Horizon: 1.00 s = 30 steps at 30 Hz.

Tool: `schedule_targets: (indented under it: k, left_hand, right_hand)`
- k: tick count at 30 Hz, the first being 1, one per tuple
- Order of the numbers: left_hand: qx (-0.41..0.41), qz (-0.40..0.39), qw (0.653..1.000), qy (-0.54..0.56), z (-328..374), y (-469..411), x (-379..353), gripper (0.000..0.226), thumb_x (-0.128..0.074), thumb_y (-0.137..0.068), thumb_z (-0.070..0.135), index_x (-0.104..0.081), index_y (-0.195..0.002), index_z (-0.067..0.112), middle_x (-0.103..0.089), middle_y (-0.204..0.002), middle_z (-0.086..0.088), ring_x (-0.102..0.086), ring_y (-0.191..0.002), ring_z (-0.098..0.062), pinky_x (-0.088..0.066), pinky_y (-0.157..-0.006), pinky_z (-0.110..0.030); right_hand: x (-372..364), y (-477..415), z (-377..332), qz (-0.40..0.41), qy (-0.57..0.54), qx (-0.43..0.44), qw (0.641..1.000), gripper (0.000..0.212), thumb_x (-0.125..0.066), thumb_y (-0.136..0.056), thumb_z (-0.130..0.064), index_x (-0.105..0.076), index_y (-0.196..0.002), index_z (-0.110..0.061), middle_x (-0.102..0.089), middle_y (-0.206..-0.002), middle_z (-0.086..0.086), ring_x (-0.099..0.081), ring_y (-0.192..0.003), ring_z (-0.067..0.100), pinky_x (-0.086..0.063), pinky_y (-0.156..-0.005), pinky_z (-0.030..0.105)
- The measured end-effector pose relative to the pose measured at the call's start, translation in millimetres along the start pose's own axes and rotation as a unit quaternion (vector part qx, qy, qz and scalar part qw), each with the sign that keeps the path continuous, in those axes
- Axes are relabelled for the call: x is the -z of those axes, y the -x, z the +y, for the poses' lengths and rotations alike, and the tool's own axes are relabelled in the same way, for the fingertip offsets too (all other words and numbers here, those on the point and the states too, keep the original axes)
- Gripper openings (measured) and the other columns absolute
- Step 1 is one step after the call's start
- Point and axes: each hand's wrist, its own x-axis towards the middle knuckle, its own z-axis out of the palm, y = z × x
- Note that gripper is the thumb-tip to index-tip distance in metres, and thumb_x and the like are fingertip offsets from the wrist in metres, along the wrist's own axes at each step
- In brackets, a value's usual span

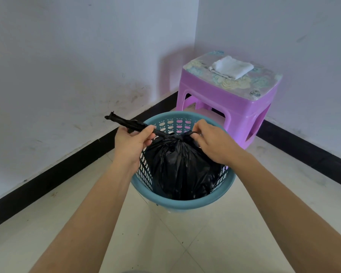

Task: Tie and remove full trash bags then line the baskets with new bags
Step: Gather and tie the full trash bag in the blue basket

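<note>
Now, my left hand (pixel 133 139) fisted round a twisted tail of the black plastic trash bag (pixel 181 170), my right hand (pixel 213 140) pinching the opposite tail at its knot, both forearms outstretched, bag seated inside the round teal plastic basket (pixel 182 204)

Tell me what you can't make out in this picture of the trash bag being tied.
Head view only.
Contents of the black trash bag: opaque plastic hides them.
Bag end in the right hand: curled fingers cover it.
Base of the basket: hidden by its own rim and the bag.
Folded white item on the purple stool: too small to tell cloth from bags.
</note>
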Motion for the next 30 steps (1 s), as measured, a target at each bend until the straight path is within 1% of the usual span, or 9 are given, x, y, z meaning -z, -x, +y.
schedule_targets:
  k: [2,5,7,10,12,16,22,27,30]
  left_hand:
    - [-0.038,0.058,0.996,-0.059,14.0,-1.3,0.6,0.057,-0.076,-0.085,0.01,-0.043,-0.132,0.01,-0.068,-0.111,-0.01,-0.069,-0.08,-0.007,-0.057,-0.078,-0.025]
    - [-0.162,0.13,0.965,-0.163,34.8,-2.5,3.0,0.094,-0.079,-0.081,0.024,-0.017,-0.152,0.028,-0.037,-0.146,-0.001,-0.055,-0.112,-0.004,-0.052,-0.089,-0.021]
    - [-0.278,0.122,0.924,-0.232,42.5,-3.1,2.3,0.09,-0.075,-0.083,0.031,-0.017,-0.152,0.03,-0.021,-0.155,0.0,-0.038,-0.136,-0.012,-0.044,-0.108,-0.038]
    - [-0.376,0.011,0.866,-0.33,36.3,-1.1,-11.5,0.059,-0.065,-0.087,0.034,-0.042,-0.14,0.025,-0.035,-0.149,-0.001,-0.03,-0.141,-0.015,-0.033,-0.114,-0.042]
    - [-0.363,-0.082,0.842,-0.39,19.9,2.2,-17.4,0.053,-0.064,-0.087,0.035,-0.048,-0.136,0.022,-0.046,-0.138,0.0,-0.037,-0.132,-0.014,-0.032,-0.109,-0.027]
    - [-0.202,-0.237,0.759,-0.572,-23.1,3.9,-11.7,0.06,-0.065,-0.091,0.034,-0.043,-0.141,0.011,-0.052,-0.139,-0.009,-0.044,-0.131,-0.026,-0.034,-0.11,-0.037]
    - [-0.17,-0.191,0.769,-0.586,-24.9,0.2,-6.4,0.021,-0.056,-0.097,0.023,-0.067,-0.114,0.014,-0.061,-0.107,-0.009,-0.057,-0.104,-0.029,-0.046,-0.089,-0.04]
    - [-0.216,-0.129,0.788,-0.562,-16.9,5.0,-5.4,0.02,-0.053,-0.096,0.018,-0.065,-0.112,0.018,-0.058,-0.104,-0.002,-0.055,-0.1,-0.023,-0.046,-0.083,-0.039]
    - [-0.235,-0.109,0.795,-0.549,1.5,4.9,-12.8,0.018,-0.05,-0.098,0.022,-0.063,-0.11,0.021,-0.054,-0.098,0.003,-0.055,-0.092,-0.021,-0.044,-0.074,-0.037]
  right_hand:
    - [2.9,-0.4,-5.9,0.008,-0.018,0.004,1.0,0.01,-0.046,-0.104,-0.029,-0.047,-0.102,-0.019,-0.061,-0.079,-0.004,-0.057,-0.075,0.018,-0.045,-0.071,0.039]
    - [1.0,-1.3,-13.8,0.011,-0.028,0.012,0.999,0.01,-0.047,-0.104,-0.028,-0.046,-0.103,-0.018,-0.061,-0.078,-0.002,-0.058,-0.074,0.019,-0.047,-0.071,0.042]
    - [-2.7,-1.8,-17.4,0.009,-0.043,0.014,0.999,0.009,-0.047,-0.104,-0.028,-0.046,-0.104,-0.018,-0.064,-0.085,0.001,-0.06,-0.081,0.023,-0.049,-0.079,0.046]
    - [-8.8,-2.4,-19.8,0.006,-0.046,0.011,0.999,0.01,-0.047,-0.104,-0.029,-0.045,-0.105,-0.02,-0.065,-0.096,0.002,-0.06,-0.091,0.027,-0.048,-0.085,0.048]
    - [-9.9,-2.5,-18.0,0.012,-0.05,0.007,0.999,0.01,-0.048,-0.104,-0.029,-0.045,-0.106,-0.02,-0.064,-0.096,0.002,-0.059,-0.091,0.026,-0.048,-0.084,0.048]
    - [-7.7,0.3,-8.8,0.026,-0.066,-0.009,0.997,0.008,-0.045,-0.104,-0.029,-0.04,-0.102,-0.023,-0.06,-0.077,-0.003,-0.058,-0.072,0.017,-0.046,-0.07,0.041]
    - [-11.3,8.5,-16.6,0.019,-0.056,0.001,0.998,0.009,-0.044,-0.104,-0.035,-0.038,-0.104,-0.028,-0.06,-0.08,-0.007,-0.06,-0.076,0.015,-0.048,-0.072,0.042]
    - [-2.9,6.6,-27.7,-0.008,0.063,0.007,0.998,0.061,-0.046,-0.083,-0.078,-0.036,-0.121,-0.031,-0.05,-0.082,-0.023,-0.059,-0.084,0.015,-0.04,-0.07,0.034]
    - [11.3,2.1,-30.9,-0.039,0.121,0.01,0.992,0.096,-0.052,-0.076,-0.083,-0.02,-0.148,-0.03,-0.059,-0.129,-0.008,-0.062,-0.112,0.022,-0.047,-0.086,0.037]
